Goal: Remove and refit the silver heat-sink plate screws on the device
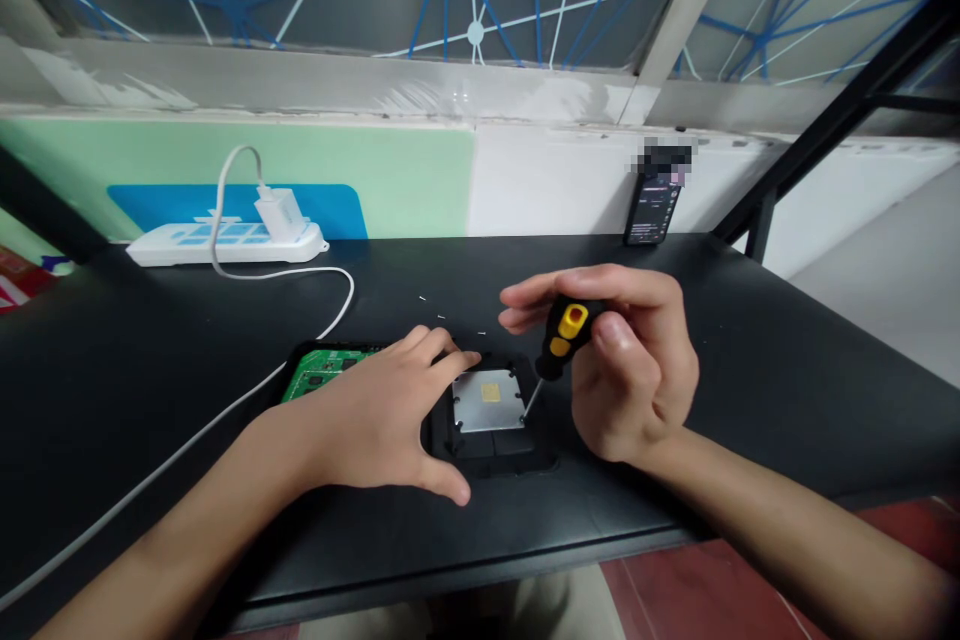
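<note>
My right hand [637,360] is closed round the black and yellow handle of a screwdriver [561,335]. Its thin shaft slants down to the lower right corner of a silver metal plate [472,402] with a yellowish square in its middle. That plate lies in a black plastic housing [517,448]. Across the left part of the housing rests my left hand [390,410], flat, with thumb and fingers spread. Partly hidden behind it, a green circuit board [319,375] sits in a black frame.
Several small screws [441,317] lie on the black table [750,360] beyond the housing. A white power strip [225,242] with a plugged-in charger [280,212] stands at the back left, its white cable [187,440] running down the left side. A phone [654,205] leans against the wall.
</note>
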A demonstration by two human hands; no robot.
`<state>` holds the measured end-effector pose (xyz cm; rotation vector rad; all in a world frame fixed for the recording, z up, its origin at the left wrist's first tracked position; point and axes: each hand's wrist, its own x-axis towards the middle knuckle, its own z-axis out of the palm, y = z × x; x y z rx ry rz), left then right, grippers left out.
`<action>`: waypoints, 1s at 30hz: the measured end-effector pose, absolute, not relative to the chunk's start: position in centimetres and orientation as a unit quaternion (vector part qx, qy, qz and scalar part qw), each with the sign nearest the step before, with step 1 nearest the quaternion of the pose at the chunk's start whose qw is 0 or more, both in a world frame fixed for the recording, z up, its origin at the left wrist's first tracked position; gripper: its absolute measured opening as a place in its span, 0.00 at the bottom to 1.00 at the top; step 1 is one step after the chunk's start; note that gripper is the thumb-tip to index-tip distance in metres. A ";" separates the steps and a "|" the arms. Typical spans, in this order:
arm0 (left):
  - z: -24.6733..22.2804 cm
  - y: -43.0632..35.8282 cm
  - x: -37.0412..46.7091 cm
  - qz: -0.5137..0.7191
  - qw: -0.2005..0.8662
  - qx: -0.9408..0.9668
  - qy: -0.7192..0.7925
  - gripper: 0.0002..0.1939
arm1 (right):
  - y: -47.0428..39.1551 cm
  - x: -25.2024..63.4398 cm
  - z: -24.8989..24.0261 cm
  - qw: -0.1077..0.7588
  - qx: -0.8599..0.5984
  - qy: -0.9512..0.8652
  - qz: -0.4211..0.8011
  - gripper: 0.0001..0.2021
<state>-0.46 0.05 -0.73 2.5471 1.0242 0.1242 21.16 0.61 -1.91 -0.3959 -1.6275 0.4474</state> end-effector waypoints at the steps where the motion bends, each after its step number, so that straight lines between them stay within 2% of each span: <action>1: -0.7 0.0 -0.4 0.044 0.199 0.908 0.366 0.51 | 0.7 21.2 -1.9 0.646 -0.171 -0.721 0.186 0.12; 4: -0.5 -0.1 -0.3 0.043 0.202 0.907 0.366 0.49 | 1.3 21.3 -1.8 0.648 -0.154 -0.733 0.142 0.11; 11: -0.3 -0.1 -0.2 0.041 0.207 0.904 0.371 0.50 | 1.6 21.5 -1.4 0.654 -0.174 -0.735 0.037 0.18; 21: -0.4 0.0 -0.2 0.032 0.192 0.908 0.371 0.51 | 0.7 21.1 -1.8 0.647 -0.180 -0.717 0.189 0.11; 25: -0.3 0.0 -0.2 0.035 0.193 0.909 0.368 0.49 | 1.1 21.0 -1.5 0.657 -0.135 -0.726 0.153 0.09; 30: -0.5 -0.1 -0.3 0.042 0.195 0.909 0.365 0.51 | 1.5 21.1 -1.0 0.668 -0.149 -0.725 0.081 0.16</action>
